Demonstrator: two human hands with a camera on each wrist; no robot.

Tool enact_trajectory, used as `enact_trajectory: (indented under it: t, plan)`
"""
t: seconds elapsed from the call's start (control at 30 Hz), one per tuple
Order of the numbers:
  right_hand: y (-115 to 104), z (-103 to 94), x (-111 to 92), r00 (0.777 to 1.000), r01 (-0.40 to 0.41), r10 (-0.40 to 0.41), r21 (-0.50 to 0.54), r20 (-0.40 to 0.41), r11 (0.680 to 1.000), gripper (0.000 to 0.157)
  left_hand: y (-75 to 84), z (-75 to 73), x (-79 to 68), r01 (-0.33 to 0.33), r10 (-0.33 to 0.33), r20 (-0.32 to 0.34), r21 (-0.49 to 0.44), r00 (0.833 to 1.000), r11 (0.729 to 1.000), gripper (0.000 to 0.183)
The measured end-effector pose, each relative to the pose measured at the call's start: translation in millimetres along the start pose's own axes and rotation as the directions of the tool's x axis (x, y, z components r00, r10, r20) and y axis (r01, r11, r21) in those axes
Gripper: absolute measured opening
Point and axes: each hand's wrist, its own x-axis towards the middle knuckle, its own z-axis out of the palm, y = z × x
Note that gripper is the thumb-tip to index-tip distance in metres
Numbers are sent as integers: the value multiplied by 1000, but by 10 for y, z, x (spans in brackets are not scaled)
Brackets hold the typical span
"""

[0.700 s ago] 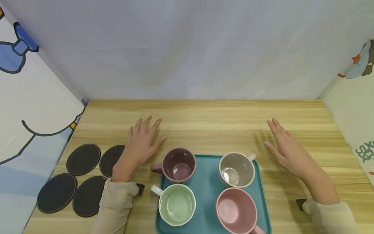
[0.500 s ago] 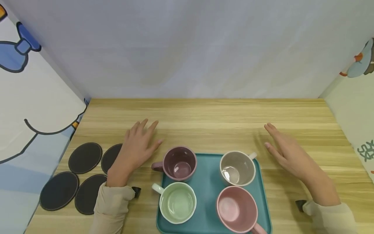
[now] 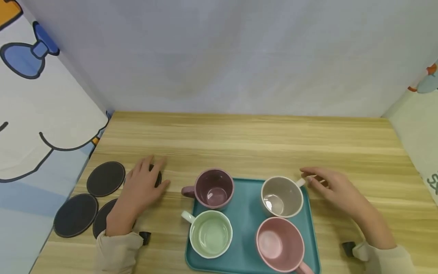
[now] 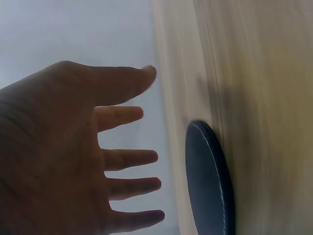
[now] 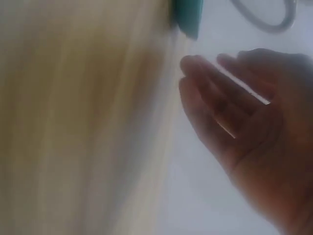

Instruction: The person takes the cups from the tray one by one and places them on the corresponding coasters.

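Note:
My left hand [image 3: 138,190] hovers over the black round coasters with fingers spread and nothing in them; it partly covers the far-right coaster [image 3: 156,179] and the near-right coaster [image 3: 100,219]. In the left wrist view a coaster [image 4: 208,181] lies beyond the straight fingers. At the right, my right hand [image 3: 333,190] has loosely bent fingers, their tips right at the handle [image 3: 301,182] of the light grey cup [image 3: 282,196]. The right wrist view shows a cup handle [image 5: 274,28] above relaxed fingers, apart from them. That cup stands upright at the teal tray's [image 3: 244,217] far right corner.
Also on the tray are a purple cup [image 3: 215,189], a pale green cup [image 3: 211,234] and a pink mug [image 3: 280,243]. Two more coasters, one far left [image 3: 106,179] and one near left [image 3: 76,215], lie on the wooden table [image 3: 222,140]. Cloth walls surround it.
My left hand has moved left and nearer, over the coasters. My right hand has come nearer to the light grey cup's handle, its fingers bending. The view has shifted slightly.

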Motion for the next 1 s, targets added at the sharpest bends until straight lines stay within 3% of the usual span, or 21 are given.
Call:
enact_trajectory:
  t: [0.13,0.37,0.53,0.77,1.0]
  plan:
    - [-6,55,-8,999,-37,35,66,28,997,31,-133,37,-82,52,-52,39,-5,998,999,71]
    - [-11,133,-61,998,-61,61,81,11,995,26,-365,80,-207,87,-88,86,6,992,996,77]
    - [-31,157,-112,989,-148,141,198,52,969,29,-412,68,-223,93,-93,123,0,988,996,80]
    - [-44,187,-134,974,-227,215,301,74,926,34,-373,22,-136,59,-58,144,-2,988,998,78]
    - [-62,221,-134,968,-249,244,322,57,913,35,-362,7,57,-6,6,165,-1,986,1000,83]
